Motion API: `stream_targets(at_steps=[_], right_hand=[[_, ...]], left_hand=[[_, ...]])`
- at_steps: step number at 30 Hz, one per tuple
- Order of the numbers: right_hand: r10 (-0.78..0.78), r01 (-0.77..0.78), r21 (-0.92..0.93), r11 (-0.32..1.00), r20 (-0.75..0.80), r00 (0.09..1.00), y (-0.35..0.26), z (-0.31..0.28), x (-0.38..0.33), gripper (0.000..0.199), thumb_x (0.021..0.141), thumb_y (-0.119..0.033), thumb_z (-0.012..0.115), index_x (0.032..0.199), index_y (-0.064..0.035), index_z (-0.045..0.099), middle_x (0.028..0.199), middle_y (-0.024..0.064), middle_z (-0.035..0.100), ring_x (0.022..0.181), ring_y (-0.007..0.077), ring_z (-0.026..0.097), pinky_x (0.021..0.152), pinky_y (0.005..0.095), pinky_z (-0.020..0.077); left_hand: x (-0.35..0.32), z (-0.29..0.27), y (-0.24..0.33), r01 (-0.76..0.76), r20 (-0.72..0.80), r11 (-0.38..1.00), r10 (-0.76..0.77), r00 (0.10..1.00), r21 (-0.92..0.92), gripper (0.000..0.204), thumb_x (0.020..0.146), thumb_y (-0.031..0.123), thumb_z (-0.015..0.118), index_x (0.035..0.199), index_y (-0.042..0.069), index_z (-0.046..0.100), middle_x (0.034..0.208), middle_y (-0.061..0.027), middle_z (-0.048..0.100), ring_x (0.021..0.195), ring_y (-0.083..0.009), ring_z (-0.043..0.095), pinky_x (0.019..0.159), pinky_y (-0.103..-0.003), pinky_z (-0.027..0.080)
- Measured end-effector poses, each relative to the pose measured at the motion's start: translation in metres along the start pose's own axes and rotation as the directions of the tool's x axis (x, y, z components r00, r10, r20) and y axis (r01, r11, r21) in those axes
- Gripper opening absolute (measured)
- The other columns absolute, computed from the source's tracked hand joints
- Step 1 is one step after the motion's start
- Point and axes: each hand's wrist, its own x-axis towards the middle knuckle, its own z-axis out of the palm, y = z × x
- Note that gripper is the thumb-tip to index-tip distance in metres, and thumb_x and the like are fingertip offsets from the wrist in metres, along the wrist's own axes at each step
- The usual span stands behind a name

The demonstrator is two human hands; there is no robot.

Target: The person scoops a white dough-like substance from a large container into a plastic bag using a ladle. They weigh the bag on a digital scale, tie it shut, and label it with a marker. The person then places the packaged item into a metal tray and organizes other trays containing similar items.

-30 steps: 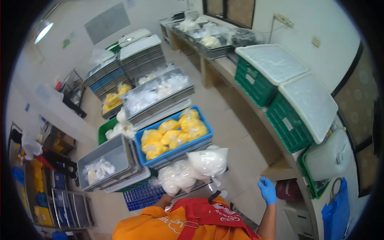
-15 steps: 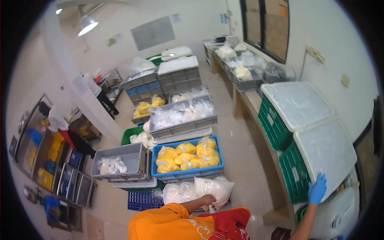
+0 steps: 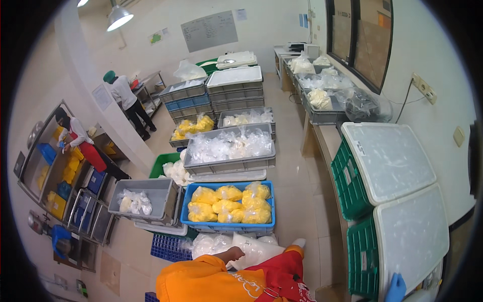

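Our bare left hand (image 3: 232, 253) rests on a clear bag of white contents (image 3: 251, 250), grip unclear. Well apart, our blue-gloved right hand (image 3: 396, 289) touches the near white lid (image 3: 410, 236) of a green crate (image 3: 361, 256), seemingly flat. Just beyond the bag sits a blue crate of yellow bags (image 3: 229, 207).

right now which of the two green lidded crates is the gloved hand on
The nearer green crate, at the lower right. The right hand in its blue glove rests at its white lid's bottom edge; the farther green crate goes untouched.
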Motion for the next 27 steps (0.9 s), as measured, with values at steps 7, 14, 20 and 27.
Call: stream_targets(at_steps=[7,14,20,27], right_hand=[[-0.467,0.469,-0.119,0.875,-0.463,0.754,-0.038,-0.127,0.092,0.037,0.100,-0.027,0.050,0.132,-0.0095,0.055,0.124,0.0111,0.063,0.107,0.0248,0.062,0.091,0.0374,0.0512],[-0.617,0.676,-0.072,0.733,-0.488,0.617,-0.225,-0.270,0.187,0.032,0.099,-0.024,0.055,0.124,-0.0050,0.061,0.120,0.0163,0.064,0.110,0.0287,0.061,0.095,0.0378,0.0491],[-0.877,0.912,-0.120,0.393,-0.346,0.332,-0.343,-0.321,0.320,0.036,0.099,-0.028,0.054,0.126,-0.0051,0.059,0.117,0.0143,0.065,0.109,0.0226,0.060,0.095,0.0328,0.0482],[-0.925,0.944,-0.190,0.269,-0.323,0.199,-0.486,-0.366,0.445,0.036,0.090,-0.020,0.060,0.123,-0.0046,0.060,0.120,0.0162,0.062,0.112,0.0285,0.058,0.096,0.0372,0.0463]], left_hand=[[0.136,-0.160,0.037,-0.282,0.012,0.884,0.300,0.954,0.372,0.034,0.079,0.026,0.061,0.110,0.014,0.066,0.092,-0.0130,0.070,0.082,-0.0301,0.068,0.068,-0.046,0.053],[0.194,-0.368,0.169,-0.126,-0.487,0.867,-0.146,0.861,-0.483,0.036,0.083,0.038,0.064,0.089,0.003,0.071,0.091,-0.0183,0.070,0.086,-0.0350,0.067,0.077,-0.047,0.053],[0.186,-0.424,0.207,-0.468,-0.663,0.722,0.018,0.748,-0.509,0.031,0.078,0.032,0.069,0.097,0.007,0.071,0.093,-0.0155,0.071,0.086,-0.0309,0.067,0.078,-0.042,0.051],[0.208,-0.465,0.087,-0.300,-0.629,0.677,-0.309,0.713,-0.672,0.030,0.078,0.031,0.070,0.095,0.007,0.071,0.091,-0.0127,0.071,0.084,-0.0263,0.067,0.074,-0.039,0.052]])
